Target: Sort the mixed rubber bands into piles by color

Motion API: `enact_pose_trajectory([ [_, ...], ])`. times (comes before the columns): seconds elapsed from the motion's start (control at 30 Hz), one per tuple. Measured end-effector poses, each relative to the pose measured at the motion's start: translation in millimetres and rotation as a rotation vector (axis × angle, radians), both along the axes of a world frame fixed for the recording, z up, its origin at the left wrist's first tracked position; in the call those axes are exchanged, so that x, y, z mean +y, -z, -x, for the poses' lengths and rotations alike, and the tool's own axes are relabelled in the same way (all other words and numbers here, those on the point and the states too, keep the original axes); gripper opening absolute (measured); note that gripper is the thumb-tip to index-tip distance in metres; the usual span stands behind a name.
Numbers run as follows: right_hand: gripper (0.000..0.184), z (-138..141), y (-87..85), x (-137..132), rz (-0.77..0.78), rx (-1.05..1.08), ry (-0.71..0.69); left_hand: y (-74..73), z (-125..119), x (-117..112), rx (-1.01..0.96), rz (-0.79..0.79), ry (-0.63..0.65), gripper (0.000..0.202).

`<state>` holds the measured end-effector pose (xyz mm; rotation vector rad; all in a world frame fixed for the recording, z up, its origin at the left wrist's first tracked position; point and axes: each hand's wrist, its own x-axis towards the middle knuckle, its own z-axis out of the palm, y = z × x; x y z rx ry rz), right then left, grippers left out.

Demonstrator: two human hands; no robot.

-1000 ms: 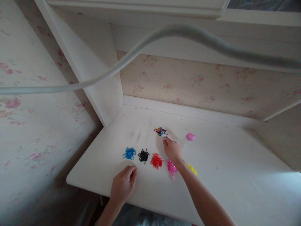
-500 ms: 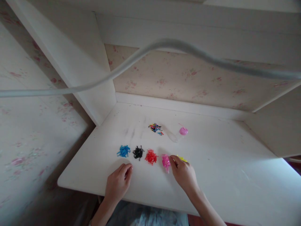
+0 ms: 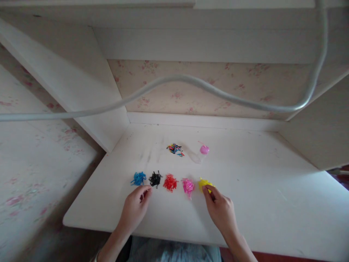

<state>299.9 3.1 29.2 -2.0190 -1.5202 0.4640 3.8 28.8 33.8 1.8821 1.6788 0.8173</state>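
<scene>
Five small heaps of what look like tiny rubber bands lie in a row: blue [image 3: 138,178], black [image 3: 155,179], red [image 3: 170,182], pink [image 3: 188,187] and yellow [image 3: 204,183]. My left hand [image 3: 136,204] is closed in a pinch just in front of the blue and black heaps. With thumb and forefinger pressed together, my right hand [image 3: 220,205] is at the front edge of the yellow heap and covers part of it. Whatever either pinch holds is too small to make out. Behind the row sits a mixed-colour heap [image 3: 175,148].
A clear plastic bag [image 3: 195,156] with a pink piece [image 3: 204,149] lies behind the row on the white desk [image 3: 259,203]. A white cable [image 3: 177,78] crosses the view above. Side panels and a low back ledge [image 3: 204,121] bound the desk.
My right hand has moved from beside the pink heap to the yellow heap, uncovering the pink one. My left hand has come slightly closer to the black heap. The view has shifted.
</scene>
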Motion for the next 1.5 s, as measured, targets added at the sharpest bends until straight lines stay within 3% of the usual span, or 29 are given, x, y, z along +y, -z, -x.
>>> enact_pose_trajectory([
  [0.13,0.050,-21,18.3,-17,0.055,0.154,0.136,-26.1,-32,31,0.100,-0.036,0.127,0.028],
  [0.23,0.053,-28,29.0,-26,0.079,0.199,0.198,-33.4,-56,67,0.261,-0.003,0.200,0.027],
  [0.4,0.053,-26,33.2,-27,0.059,0.181,0.118,-26.8,-85,128,0.368,0.025,0.167,0.023],
  [0.53,0.051,-26,34.8,-23,0.053,0.201,0.100,-15.7,-104,154,0.441,0.025,0.094,0.023],
  [0.8,0.055,-29,40.7,-21,0.031,0.201,0.098,2.6,-125,170,0.504,0.012,0.031,0.028],
  [1.5,0.048,-28,36.4,-20,0.071,0.210,0.086,11.9,-107,184,0.435,-0.004,0.050,0.033],
])
